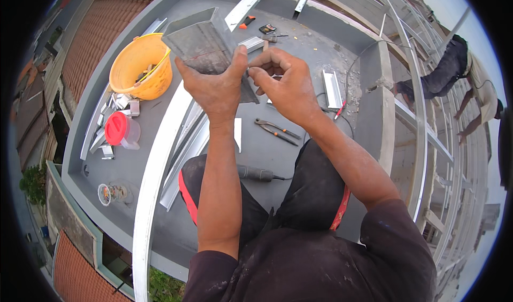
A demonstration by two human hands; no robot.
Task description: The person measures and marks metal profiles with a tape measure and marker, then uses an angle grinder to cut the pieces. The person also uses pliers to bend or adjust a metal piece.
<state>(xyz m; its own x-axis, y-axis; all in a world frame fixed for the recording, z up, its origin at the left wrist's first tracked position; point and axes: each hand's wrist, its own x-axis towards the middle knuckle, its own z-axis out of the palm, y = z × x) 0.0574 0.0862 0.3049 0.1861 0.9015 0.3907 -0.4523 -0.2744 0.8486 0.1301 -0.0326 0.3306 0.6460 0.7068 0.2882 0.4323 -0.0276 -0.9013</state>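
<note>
A scuffed, hollow grey metal section is tilted at eleven o'clock, open end pointing that way too.

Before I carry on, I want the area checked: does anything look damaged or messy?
Yes. At the right, the low wall has a ragged notch in its otherwise even top edge, so it looks broken. Beside it, pale rubble is strewn over the smooth grey floor.

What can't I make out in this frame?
In the head view:
Left grip: some fingers hidden behind hand or gray metal piece.
Right grip: whether something's pinched; covered by fingers, too small.
Dark corded tool: front behind the left forearm.
Long metal channel: near end cut off by lower edge.
</note>
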